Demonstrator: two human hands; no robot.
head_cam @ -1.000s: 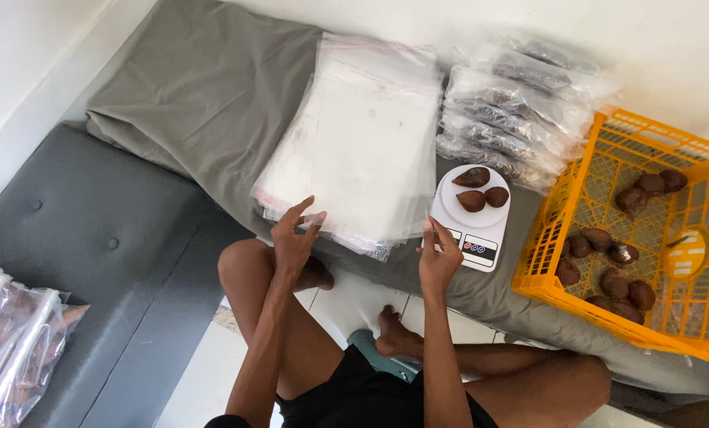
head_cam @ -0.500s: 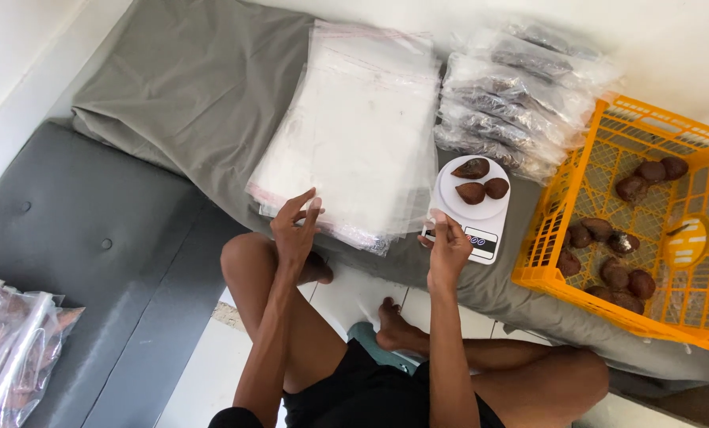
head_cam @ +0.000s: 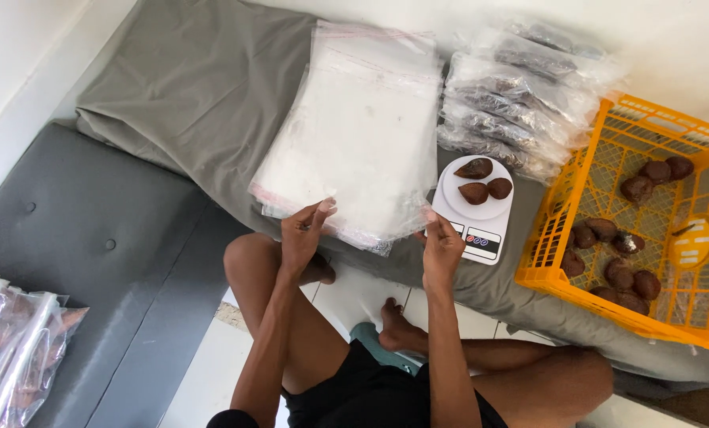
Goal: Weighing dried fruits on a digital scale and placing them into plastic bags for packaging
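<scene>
A stack of clear plastic bags (head_cam: pixel 354 135) lies on a grey cloth (head_cam: pixel 196 87) in front of me. My left hand (head_cam: pixel 303 234) pinches the near edge of the top bag, a little left of the middle. At the bag's near right corner, my right hand (head_cam: pixel 442 244) grips it with the fingertips, just left of a white kitchen scale (head_cam: pixel 480 230). Three brown scaly fruits (head_cam: pixel 481 181) sit on the scale's round plate.
An orange plastic crate (head_cam: pixel 557 206) with several brown fruits stands at the right. Filled clear bags (head_cam: pixel 521 87) are piled behind the scale. More filled bags (head_cam: pixel 13 341) lie at the bottom left on a dark grey cushion (head_cam: pixel 93 230). My crossed legs are below.
My right hand has left the scale's front and moved left to the bag stack's near right corner. My left hand has closed its fingers on the bag's near edge.
</scene>
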